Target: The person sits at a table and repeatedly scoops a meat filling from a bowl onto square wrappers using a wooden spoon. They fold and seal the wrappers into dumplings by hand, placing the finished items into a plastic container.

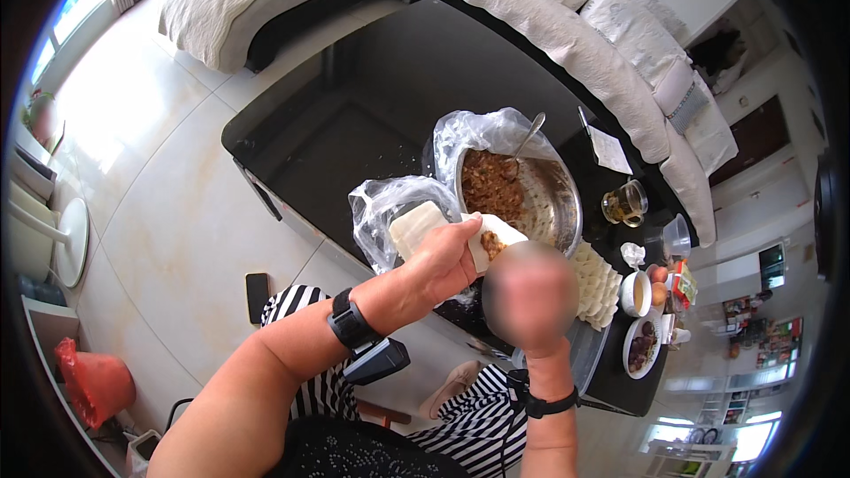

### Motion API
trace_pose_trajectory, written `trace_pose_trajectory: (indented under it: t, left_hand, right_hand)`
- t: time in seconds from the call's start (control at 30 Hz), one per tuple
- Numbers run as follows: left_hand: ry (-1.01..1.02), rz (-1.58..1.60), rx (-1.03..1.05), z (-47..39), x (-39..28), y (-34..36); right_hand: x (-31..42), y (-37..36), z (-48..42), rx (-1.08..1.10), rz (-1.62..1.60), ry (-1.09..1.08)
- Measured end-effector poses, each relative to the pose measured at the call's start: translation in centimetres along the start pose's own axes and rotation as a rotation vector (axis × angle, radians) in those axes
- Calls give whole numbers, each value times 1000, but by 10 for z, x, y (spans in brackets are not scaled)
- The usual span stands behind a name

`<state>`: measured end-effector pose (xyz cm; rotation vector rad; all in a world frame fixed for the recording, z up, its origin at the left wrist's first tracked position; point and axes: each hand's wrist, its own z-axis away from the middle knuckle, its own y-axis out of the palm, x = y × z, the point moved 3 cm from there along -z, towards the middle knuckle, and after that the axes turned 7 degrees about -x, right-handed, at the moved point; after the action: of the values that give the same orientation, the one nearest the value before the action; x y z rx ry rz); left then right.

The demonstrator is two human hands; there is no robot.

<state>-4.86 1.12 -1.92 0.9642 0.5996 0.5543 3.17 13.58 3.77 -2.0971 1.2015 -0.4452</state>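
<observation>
My left hand (451, 255) holds a dough wrapper (479, 253) with a dab of brown filling on it. My right hand (531, 295) is at the wrapper's right edge, but a blur covers it and its fingers cannot be made out. Just beyond the hands, a metal bowl (575, 202) holds brown minced filling (490, 187), with a metal spoon (531, 133) leaning in it. A stack of wrappers (415, 226) lies in a clear plastic bag (372, 196) left of my left hand. Folded dumplings (594, 285) lie in rows on a tray to the right.
On the black table (345, 106) stand a glass mug of tea (624, 204), a white cup (636, 293), a plate of dark fruit (641, 346) and a clear plastic container (676, 236). A notepad (609, 151) lies near the sofa (571, 33). A phone (257, 297) is at lower left.
</observation>
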Motion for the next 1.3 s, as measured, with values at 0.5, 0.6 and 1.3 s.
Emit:
trace_pose_trajectory:
  t: [0.5, 0.6, 1.3]
  left_hand:
    - [23, -186, 8, 13, 4, 9]
    - [41, -270, 84, 16, 6, 9]
    - [15, -211, 190, 18, 18, 11]
  right_hand:
    - [-1, -3, -8, -113, -157, 305]
    - [-13, -2, -3, -64, -229, 511]
    - [-14, -5, -8, -36, -117, 401]
